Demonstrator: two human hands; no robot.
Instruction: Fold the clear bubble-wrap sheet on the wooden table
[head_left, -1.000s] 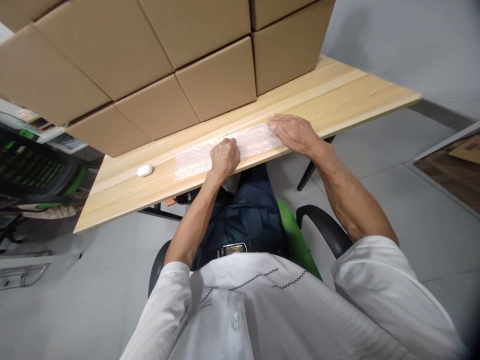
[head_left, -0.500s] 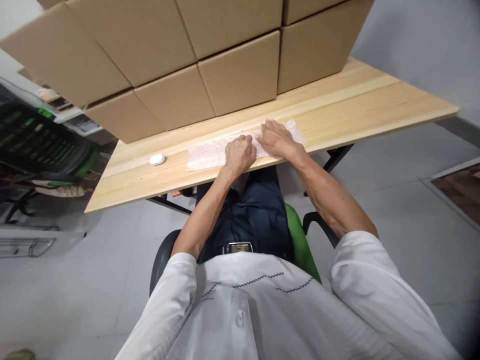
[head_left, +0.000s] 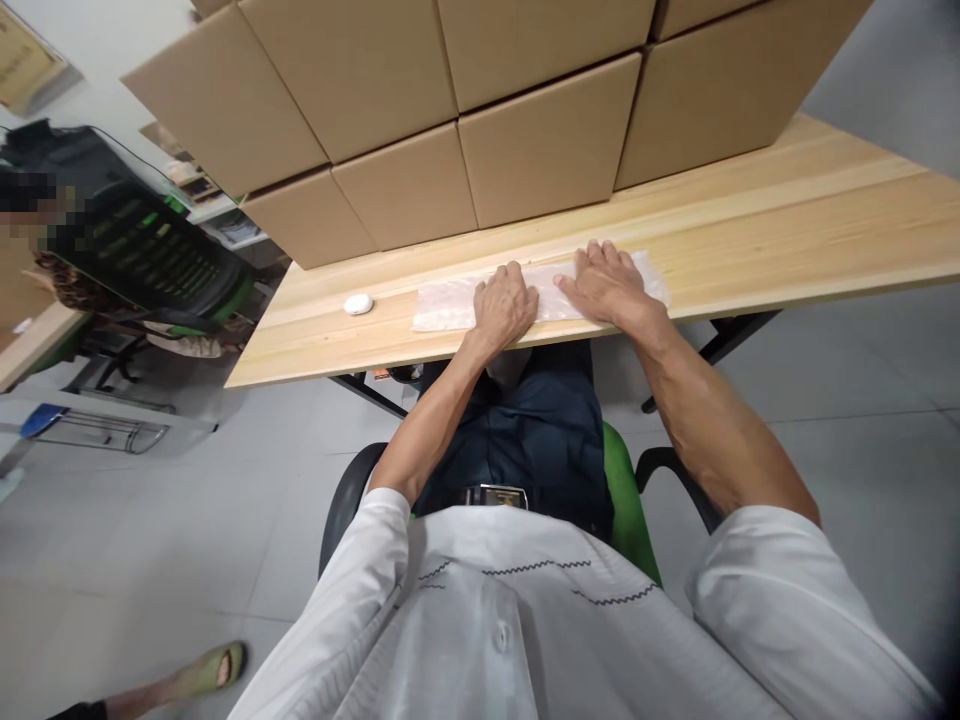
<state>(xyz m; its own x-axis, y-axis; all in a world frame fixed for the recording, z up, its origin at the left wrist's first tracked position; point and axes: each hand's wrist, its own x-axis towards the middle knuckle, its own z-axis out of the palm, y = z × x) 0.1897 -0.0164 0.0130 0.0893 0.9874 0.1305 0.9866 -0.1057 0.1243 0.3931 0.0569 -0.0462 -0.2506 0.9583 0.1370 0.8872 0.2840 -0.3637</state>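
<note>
A thin, pinkish translucent plastic sheet (head_left: 444,304) lies along the near edge of the wooden table (head_left: 750,240). Near its middle, my left hand (head_left: 505,304) rests on it, palm down, with the fingers somewhat bent and nothing visibly gripped. Toward the sheet's right end my right hand (head_left: 604,284) lies flat, its fingers spread and the thumb pointing left. The two hands are a little apart, with a strip of the sheet showing between them. To the left of the sheet is a small white rounded case (head_left: 358,303).
Stacked cardboard boxes (head_left: 544,145) stand along the table's far side. At the left are a black and green chair (head_left: 157,240) with a person partly visible, and another table's edge (head_left: 37,345). A person's foot in a green sandal (head_left: 214,670) shows at the lower left.
The view has swung left. My hands have moved slightly apart on the sheet, and the fingers of my right hand have spread. A foot has come into view at the lower left.
</note>
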